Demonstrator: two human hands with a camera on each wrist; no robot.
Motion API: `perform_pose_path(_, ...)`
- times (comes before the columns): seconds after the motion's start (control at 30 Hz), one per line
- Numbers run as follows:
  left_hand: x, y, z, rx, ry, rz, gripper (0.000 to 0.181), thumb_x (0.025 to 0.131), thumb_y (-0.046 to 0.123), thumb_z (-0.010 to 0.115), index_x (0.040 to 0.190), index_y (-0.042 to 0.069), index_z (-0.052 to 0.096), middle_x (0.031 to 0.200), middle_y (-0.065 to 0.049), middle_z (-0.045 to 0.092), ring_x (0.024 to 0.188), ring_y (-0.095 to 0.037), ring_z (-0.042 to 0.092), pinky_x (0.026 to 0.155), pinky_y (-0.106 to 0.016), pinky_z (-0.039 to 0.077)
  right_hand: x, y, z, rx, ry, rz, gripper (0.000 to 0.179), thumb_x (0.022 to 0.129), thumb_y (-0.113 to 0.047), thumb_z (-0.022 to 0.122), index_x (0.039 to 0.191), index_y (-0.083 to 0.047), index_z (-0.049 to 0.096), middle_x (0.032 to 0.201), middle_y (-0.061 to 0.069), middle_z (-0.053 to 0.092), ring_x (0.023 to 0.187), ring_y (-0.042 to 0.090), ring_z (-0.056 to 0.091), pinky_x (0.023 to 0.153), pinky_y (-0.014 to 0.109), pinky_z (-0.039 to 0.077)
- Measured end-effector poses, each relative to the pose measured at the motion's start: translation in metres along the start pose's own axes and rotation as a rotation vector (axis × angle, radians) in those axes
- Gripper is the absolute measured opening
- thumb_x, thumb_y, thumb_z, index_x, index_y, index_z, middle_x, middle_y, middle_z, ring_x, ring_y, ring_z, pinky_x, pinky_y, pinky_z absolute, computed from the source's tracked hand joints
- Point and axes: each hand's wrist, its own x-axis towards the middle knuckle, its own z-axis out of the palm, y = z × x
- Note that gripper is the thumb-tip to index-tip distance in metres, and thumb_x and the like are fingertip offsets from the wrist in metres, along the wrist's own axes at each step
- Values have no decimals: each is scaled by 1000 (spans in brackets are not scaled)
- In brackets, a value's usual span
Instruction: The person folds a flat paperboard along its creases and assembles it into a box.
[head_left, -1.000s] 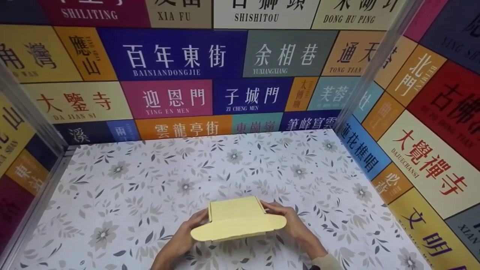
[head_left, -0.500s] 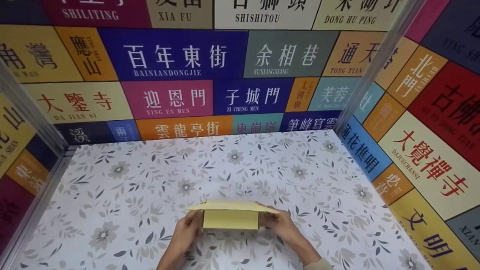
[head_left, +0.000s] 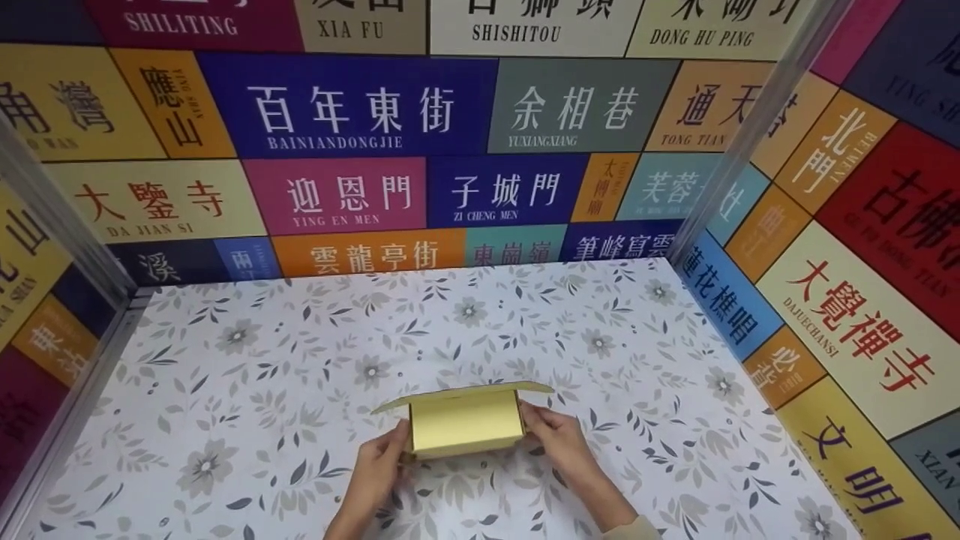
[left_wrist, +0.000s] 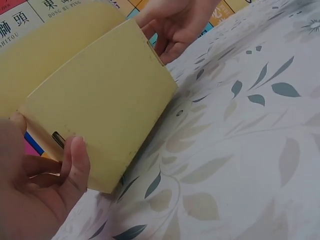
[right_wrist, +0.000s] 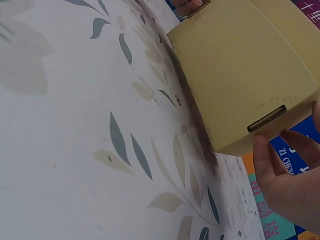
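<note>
A small yellow cardboard box point(head_left: 466, 424) is held between my two hands low over the table, its long side turned toward me. Along the far top edge its lid flap point(head_left: 463, 392) stands out, with rounded ends reaching past both sides. My left hand point(head_left: 376, 466) grips the left end, thumb near the front corner. At the right end, my right hand point(head_left: 561, 444) holds the box between thumb and fingers. A narrow dark slot point(right_wrist: 267, 118) shows near the corner by the right thumb. The inside of the box is hidden.
A white tabletop point(head_left: 300, 345) with grey leaves and flowers lies under the hands. Behind it rises a back wall point(head_left: 345, 105) of coloured sign panels, and a similar side wall point(head_left: 840, 322) stands at the right. Metal-coloured strips run along the corners.
The box has been tipped: its top and flap faced up at first, then the flap swung back to the far edge and the long side came into view. Both hands kept hold.
</note>
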Motion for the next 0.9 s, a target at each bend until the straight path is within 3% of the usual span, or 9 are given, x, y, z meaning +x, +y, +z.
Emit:
perform_pose_path(0.2,-1,0,2,-64,-21,-45,62,105,50,43,85,-3,70,62,0,62,54,-10,60,52,-23,53,-2,-2,4,-9,20,53,50,99,-46,60,121,-2,70,114,12,75,90,17,74,84,35,58)
perform_pose_path(0.33,-2,0,5,-38,0,-61,65,105,53,40,79,0,68,61,0,63,53,-10,59,51,-24,50,-2,-3,6,-22,17,78,51,98,-48,60,119,-3,72,101,9,78,86,14,73,80,33,57)
perform_pose_path(0.67,-4,1,7,-27,17,-57,66,103,56,40,70,3,61,58,-1,64,51,-11,60,51,-25,53,0,-1,8,-50,16,84,53,98,-51,57,116,-4,73,99,7,78,85,11,71,80,30,56)
perform_pose_path(0.77,-4,1,6,-9,9,-56,70,102,61,38,73,2,63,60,-1,64,52,-11,61,52,-26,54,-1,-2,8,-33,13,85,53,99,-50,57,118,-3,72,101,9,78,85,11,71,82,31,57)
perform_pose_path(0.9,-4,0,3,3,-4,-53,72,104,57,36,91,-5,70,65,-6,68,54,-13,63,53,-29,56,0,-3,8,-14,18,86,54,99,-49,57,122,-1,69,102,10,78,87,12,72,84,34,59)
